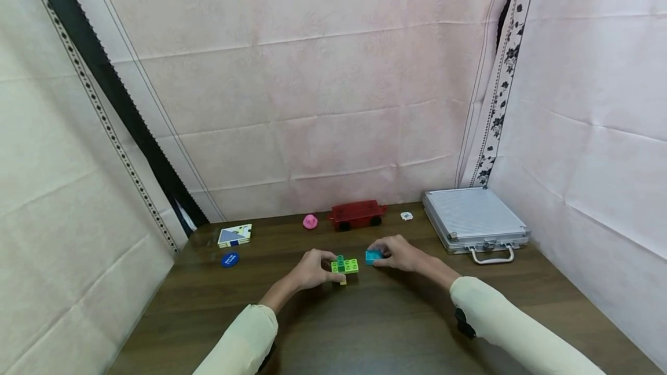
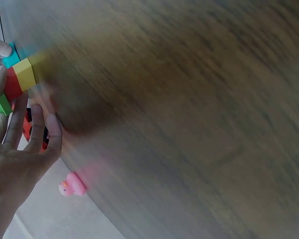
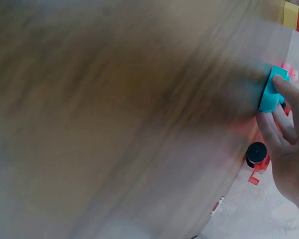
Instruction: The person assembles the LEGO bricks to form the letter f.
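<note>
My left hand point(image 1: 311, 269) grips a small stack of toy building bricks point(image 1: 351, 266), light and dark green on top. In the left wrist view, a red brick point(image 2: 12, 84) and a yellow brick point(image 2: 26, 74) form its underside. To the right, my right hand point(image 1: 398, 253) pinches a turquoise brick point(image 1: 372, 256) between thumb and fingers. One edge of that brick is rounded in the right wrist view, where the thumb covers part of its side. A short gap separates the turquoise brick from the stack. Both are held low over the brown table point(image 1: 359, 328).
Behind the hands stand a red toy wagon point(image 1: 356, 214) with black wheels and a pink toy duck point(image 1: 310, 221). A small white piece point(image 1: 406, 216) lies right of the wagon. At left are flat picture pieces point(image 1: 234, 235) and a blue disc point(image 1: 230, 259); at right, a silver case point(image 1: 476, 219).
</note>
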### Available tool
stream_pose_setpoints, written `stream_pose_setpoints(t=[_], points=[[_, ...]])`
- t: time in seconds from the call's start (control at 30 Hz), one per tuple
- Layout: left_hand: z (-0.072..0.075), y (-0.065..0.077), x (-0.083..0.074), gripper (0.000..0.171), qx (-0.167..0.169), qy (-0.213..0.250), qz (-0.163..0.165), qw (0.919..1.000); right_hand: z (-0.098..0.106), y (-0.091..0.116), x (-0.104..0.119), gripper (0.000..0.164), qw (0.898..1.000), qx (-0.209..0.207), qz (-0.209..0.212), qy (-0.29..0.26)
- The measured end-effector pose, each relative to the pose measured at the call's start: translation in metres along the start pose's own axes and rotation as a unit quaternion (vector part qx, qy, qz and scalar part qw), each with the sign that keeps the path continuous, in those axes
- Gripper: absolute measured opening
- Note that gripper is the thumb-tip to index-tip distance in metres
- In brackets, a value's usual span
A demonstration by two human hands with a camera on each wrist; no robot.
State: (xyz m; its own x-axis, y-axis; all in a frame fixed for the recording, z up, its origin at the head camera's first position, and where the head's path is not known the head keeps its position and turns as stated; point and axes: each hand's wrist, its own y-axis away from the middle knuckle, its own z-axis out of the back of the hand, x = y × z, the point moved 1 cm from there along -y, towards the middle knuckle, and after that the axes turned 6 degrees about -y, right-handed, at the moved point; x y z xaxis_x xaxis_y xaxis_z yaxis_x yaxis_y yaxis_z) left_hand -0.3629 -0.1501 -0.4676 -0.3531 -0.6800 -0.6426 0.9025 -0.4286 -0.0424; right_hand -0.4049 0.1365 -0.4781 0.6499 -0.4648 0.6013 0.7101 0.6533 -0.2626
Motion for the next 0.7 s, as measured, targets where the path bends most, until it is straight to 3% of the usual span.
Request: stream_pose_setpoints(t=[0.27,0.7], points=[[-0.001,0.000,0.001,0.050,0.001,0.001,0.001,1.0000,0.011,0.005,0.005,0.032,1.000,-0.010,0.001,0.014],[0.000,0.000,0.001,0.050,0.002,0.001,0.000,1.0000,0.024,-0.006,0.041,0.035,0.998,-0.013,0.054,-0.022]])
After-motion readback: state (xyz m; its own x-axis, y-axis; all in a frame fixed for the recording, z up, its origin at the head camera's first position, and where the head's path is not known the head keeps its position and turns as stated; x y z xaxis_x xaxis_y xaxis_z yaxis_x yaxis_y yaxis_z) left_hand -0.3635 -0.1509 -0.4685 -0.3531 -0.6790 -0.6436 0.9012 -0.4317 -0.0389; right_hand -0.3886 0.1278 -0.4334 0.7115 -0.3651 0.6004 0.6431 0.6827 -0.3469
